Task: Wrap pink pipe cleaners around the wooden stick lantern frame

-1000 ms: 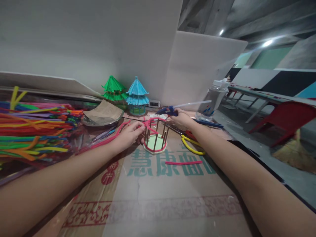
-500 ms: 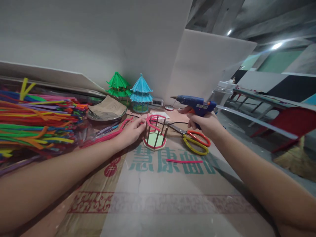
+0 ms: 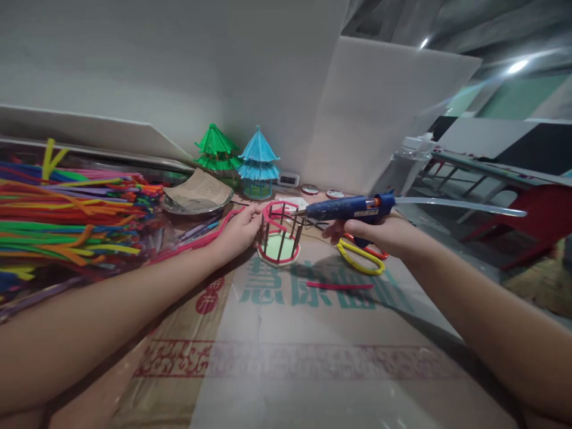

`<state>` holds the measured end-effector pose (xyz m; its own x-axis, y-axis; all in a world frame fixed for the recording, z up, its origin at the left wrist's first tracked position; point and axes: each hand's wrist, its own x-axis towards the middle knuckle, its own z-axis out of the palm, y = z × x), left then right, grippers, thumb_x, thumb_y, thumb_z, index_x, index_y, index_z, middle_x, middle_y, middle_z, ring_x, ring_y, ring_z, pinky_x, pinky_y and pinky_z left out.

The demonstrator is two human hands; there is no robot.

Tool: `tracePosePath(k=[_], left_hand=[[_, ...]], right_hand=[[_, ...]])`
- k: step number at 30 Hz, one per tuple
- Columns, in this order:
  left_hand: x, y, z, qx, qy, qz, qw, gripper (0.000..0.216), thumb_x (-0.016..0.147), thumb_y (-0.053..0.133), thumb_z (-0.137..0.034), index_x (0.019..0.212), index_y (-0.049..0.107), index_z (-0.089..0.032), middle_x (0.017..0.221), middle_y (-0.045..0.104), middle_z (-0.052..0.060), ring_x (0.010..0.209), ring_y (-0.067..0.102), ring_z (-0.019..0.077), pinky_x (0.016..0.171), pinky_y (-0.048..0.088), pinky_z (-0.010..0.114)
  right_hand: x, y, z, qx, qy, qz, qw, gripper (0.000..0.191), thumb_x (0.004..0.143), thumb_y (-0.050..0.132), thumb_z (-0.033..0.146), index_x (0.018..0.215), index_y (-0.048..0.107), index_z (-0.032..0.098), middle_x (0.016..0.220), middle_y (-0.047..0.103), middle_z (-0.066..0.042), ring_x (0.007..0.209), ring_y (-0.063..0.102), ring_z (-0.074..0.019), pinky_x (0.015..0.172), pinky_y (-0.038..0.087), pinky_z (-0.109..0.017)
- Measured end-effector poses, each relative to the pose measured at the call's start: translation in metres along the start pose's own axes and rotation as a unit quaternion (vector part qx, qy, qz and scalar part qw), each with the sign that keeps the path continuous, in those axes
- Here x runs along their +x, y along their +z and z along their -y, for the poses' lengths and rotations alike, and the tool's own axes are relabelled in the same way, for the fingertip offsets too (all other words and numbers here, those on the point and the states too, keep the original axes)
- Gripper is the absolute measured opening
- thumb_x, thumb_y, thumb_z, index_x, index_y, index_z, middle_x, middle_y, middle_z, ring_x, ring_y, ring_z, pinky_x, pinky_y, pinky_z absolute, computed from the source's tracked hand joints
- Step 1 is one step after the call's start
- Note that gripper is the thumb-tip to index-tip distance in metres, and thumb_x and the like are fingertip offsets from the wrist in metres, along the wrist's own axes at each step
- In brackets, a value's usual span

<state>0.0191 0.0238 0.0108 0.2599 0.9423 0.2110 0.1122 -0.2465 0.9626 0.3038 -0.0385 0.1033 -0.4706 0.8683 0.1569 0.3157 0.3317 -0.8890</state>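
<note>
Pink rim sits on the stick frame [image 3: 280, 235], roof absent; left hand [image 3: 239, 229] pinches the pink pipe cleaner [image 3: 210, 236], right hand [image 3: 379, 233] grips the glue gun [image 3: 346, 208].

The right hand [image 3: 379, 233] has lifted the glue gun [image 3: 346, 208] off the table and swung its nozzle to the frame's [image 3: 280, 235] top rim.

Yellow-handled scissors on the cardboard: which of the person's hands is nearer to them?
Right. The right hand, gripping the blue glue gun, is directly above the scissors; the left hand is across the small stick frame, holding it.
</note>
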Motion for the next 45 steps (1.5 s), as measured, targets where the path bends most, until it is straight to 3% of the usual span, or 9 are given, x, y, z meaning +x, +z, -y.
tracePosePath(k=[4, 8, 12, 19, 23, 27, 32, 39, 45], left_hand=[[0.0, 0.001, 0.0, 0.008, -0.009, -0.007, 1.0, 0.02, 0.105, 0.043, -0.029, 0.088, 0.051, -0.02, 0.057, 0.057, -0.005, 0.04, 0.047, 0.0083, 0.04, 0.038, 0.017], [0.0, 0.0, 0.003, 0.008, -0.011, -0.007, 1.0, 0.018, 0.105, 0.043, -0.028, 0.092, 0.053, -0.02, 0.059, 0.058, -0.005, 0.041, 0.048, 0.0076, 0.041, 0.038, 0.016], [0.001, 0.0, 0.002, 0.003, -0.002, -0.006, 1.0, 0.018, 0.103, 0.048, -0.031, 0.09, 0.053, -0.02, 0.056, 0.057, -0.006, 0.04, 0.048, 0.0077, 0.04, 0.038, 0.016], [-0.002, 0.001, -0.007, -0.009, -0.014, 0.008, 1.0, 0.021, 0.103, 0.051, -0.034, 0.088, 0.052, -0.02, 0.055, 0.061, -0.004, 0.035, 0.048, 0.0086, 0.037, 0.037, 0.018], [-0.005, 0.001, -0.009, -0.009, -0.009, 0.033, 0.999, 0.018, 0.102, 0.053, -0.032, 0.089, 0.052, -0.02, 0.055, 0.064, -0.003, 0.033, 0.05, 0.0093, 0.035, 0.038, 0.019], [-0.008, 0.001, -0.013, -0.04, -0.022, 0.062, 0.997, 0.016, 0.103, 0.053, -0.034, 0.102, 0.055, -0.018, 0.059, 0.068, -0.001, 0.038, 0.058, 0.0123, 0.038, 0.043, 0.019], [-0.01, 0.006, -0.022, -0.086, -0.08, 0.034, 0.993, 0.012, 0.102, 0.05, -0.027, 0.1, 0.056, -0.017, 0.06, 0.068, 0.001, 0.044, 0.065, 0.015, 0.044, 0.052, 0.021], [-0.013, 0.016, -0.03, -0.089, -0.141, -0.026, 0.986, 0.009, 0.103, 0.046, -0.018, 0.094, 0.048, -0.019, 0.059, 0.064, -0.003, 0.045, 0.069, 0.0169, 0.044, 0.055, 0.023], [-0.015, 0.016, -0.031, -0.069, -0.145, -0.009, 0.987, 0.016, 0.103, 0.042, -0.017, 0.088, 0.046, -0.02, 0.064, 0.068, 0.0, 0.041, 0.064, 0.014, 0.04, 0.05, 0.021]], right_hand=[[-0.003, -0.001, 0.008, -0.099, 0.006, -0.014, 0.995, 0.042, 0.079, 0.079, 0.063, 0.082, 0.076, 0.021, 0.076, 0.076, -0.005, 0.076, 0.072, -0.0225, 0.075, 0.057, -0.034], [-0.005, -0.004, 0.004, -0.182, 0.017, -0.039, 0.982, 0.041, 0.085, 0.072, 0.062, 0.082, 0.078, 0.022, 0.085, 0.078, -0.006, 0.086, 0.073, -0.0261, 0.08, 0.056, -0.037], [-0.005, -0.001, 0.0, -0.19, 0.024, -0.043, 0.981, 0.036, 0.087, 0.071, 0.059, 0.088, 0.08, 0.024, 0.091, 0.08, -0.005, 0.096, 0.073, -0.0284, 0.088, 0.057, -0.039], [-0.003, 0.0, 0.004, -0.189, 0.002, -0.042, 0.981, 0.04, 0.084, 0.075, 0.061, 0.068, 0.073, 0.024, 0.071, 0.073, -0.005, 0.07, 0.067, -0.024, 0.068, 0.054, -0.035], [-0.004, -0.004, 0.009, -0.212, 0.008, -0.042, 0.976, 0.048, 0.082, 0.074, 0.066, 0.065, 0.072, 0.022, 0.07, 0.072, -0.006, 0.069, 0.064, -0.0222, 0.068, 0.052, -0.035], [-0.003, -0.013, 0.002, -0.151, -0.012, -0.019, 0.988, 0.057, 0.079, 0.072, 0.077, 0.071, 0.074, 0.02, 0.073, 0.074, -0.008, 0.073, 0.067, -0.0223, 0.074, 0.053, -0.035], [0.002, -0.024, -0.019, -0.042, -0.011, -0.043, 0.998, 0.058, 0.08, 0.073, 0.077, 0.077, 0.072, 0.019, 0.069, 0.071, -0.006, 0.074, 0.069, -0.0214, 0.091, 0.056, -0.04], [0.008, -0.03, -0.029, -0.051, 0.024, -0.085, 0.995, 0.067, 0.064, 0.074, 0.09, 0.073, 0.071, 0.023, 0.072, 0.072, -0.008, 0.084, 0.073, -0.0297, 0.083, 0.061, -0.044], [0.008, -0.03, -0.03, -0.046, 0.007, -0.062, 0.997, 0.063, 0.071, 0.071, 0.087, 0.074, 0.07, 0.024, 0.076, 0.074, -0.009, 0.086, 0.075, -0.0298, 0.085, 0.061, -0.045]])
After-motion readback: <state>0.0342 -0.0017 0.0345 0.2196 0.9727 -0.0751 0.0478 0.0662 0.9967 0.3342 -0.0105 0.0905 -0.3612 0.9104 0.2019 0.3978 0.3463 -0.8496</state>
